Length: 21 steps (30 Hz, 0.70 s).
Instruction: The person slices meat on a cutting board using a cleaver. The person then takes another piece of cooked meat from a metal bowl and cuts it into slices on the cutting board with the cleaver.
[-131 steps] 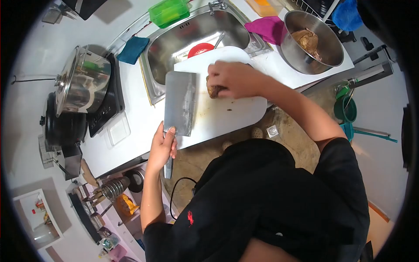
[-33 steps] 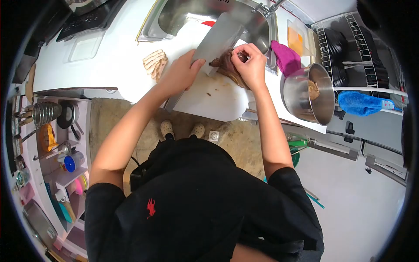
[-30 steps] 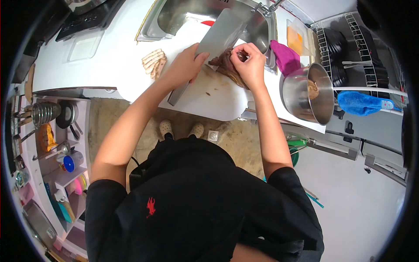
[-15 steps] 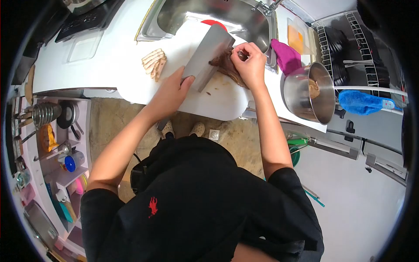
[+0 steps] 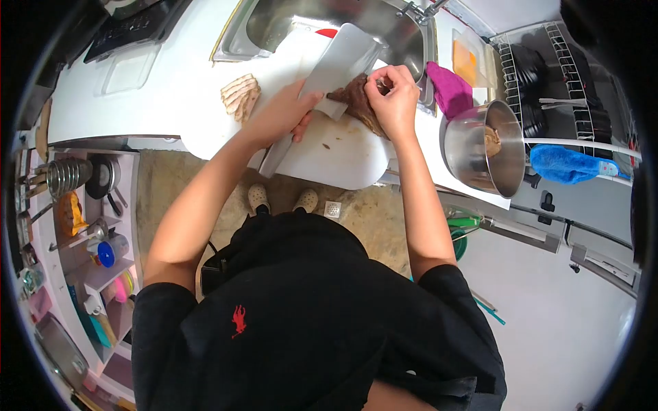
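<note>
My left hand (image 5: 282, 118) is wrapped round the handle of a broad metal cleaver (image 5: 345, 51). Its blade slants away toward the sink, just left of a dark brown piece of cooked meat (image 5: 360, 99). Fingertips of my right hand (image 5: 394, 99) are bunched on that meat and press it to the white cutting board (image 5: 343, 161). Whether the blade touches the meat I cannot tell. Farther left on the board lies a fanned stack of pale meat slices (image 5: 240, 97). Small brown scraps dot the board near me.
Behind the board is a steel sink (image 5: 301, 24) with something red at its near edge. A steel pot (image 5: 483, 147) holding a brown piece stands right, beside a purple cloth (image 5: 449, 89) and a blue cloth (image 5: 565, 163). Shelves (image 5: 103, 274) are at lower left.
My left hand and the cleaver have shifted forward, away from me, and the blade has tilted to show a brighter face. My right hand stays on the meat.
</note>
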{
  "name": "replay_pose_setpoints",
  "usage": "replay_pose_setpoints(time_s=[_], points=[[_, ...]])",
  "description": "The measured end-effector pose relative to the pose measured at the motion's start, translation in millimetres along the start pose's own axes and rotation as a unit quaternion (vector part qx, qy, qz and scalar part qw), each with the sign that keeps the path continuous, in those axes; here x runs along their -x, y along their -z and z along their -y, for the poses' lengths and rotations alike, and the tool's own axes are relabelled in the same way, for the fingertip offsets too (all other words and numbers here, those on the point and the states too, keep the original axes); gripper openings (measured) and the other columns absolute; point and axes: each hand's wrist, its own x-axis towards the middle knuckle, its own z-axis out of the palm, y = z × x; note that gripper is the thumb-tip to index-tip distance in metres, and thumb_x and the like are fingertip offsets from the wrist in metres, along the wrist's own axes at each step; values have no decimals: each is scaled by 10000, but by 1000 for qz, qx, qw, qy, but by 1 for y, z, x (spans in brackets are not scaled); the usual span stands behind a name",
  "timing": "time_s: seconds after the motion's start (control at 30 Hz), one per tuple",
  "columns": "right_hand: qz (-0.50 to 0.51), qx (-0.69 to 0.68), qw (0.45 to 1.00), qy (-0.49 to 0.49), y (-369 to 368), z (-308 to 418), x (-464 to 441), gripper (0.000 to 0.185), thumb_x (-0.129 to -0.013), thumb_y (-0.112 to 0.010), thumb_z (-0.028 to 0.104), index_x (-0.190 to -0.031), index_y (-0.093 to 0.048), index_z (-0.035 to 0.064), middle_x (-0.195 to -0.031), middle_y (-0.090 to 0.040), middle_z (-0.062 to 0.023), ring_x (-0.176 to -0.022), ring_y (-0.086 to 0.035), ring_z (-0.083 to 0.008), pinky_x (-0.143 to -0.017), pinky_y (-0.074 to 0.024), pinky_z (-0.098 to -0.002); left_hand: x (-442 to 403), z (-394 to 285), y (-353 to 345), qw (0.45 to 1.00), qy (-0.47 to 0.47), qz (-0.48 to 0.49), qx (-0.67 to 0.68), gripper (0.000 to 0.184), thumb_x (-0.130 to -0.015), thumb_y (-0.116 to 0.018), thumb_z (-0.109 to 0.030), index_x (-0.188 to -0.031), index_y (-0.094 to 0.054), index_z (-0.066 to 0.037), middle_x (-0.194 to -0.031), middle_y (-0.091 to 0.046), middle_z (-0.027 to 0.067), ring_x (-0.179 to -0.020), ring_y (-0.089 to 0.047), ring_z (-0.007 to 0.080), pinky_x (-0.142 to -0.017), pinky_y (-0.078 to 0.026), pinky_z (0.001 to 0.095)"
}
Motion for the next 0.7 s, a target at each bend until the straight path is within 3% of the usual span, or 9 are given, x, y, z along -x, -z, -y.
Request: replay_pose_setpoints(time_s=[0.23,0.47,0.7], points=[[15,0,1000,-28,1,1,1,106,-711,-697,48,-719,-593,30,-718,-576,-109,-618,-583,-246,-594,-478,-356,15,1,-5,999,32,8,35,311,-988,-499,-310,-1162,-456,-56,-613,-397,-26,-457,-406,75,-424,-389,263],[8,20,1000,-9,1,3,0,88,-728,-664,29,-723,-578,12,-721,-574,-115,-627,-582,-261,-593,-475,-370,-24,2,-3,999,-3,25,27,277,-983,-503,-291,-1084,-475,-34,-641,-440,1,-475,-431,94,-428,-415,281],[-30,37,999,-15,10,-3,9,88,-802,-636,97,-813,-579,31,-840,-552,-134,-842,-526,-320,-771,-420,-417,-33,-3,-2,999,24,16,31,297,-980,-509,-295,-1104,-477,-27,-670,-469,4,-488,-456,86,-429,-430,260]])
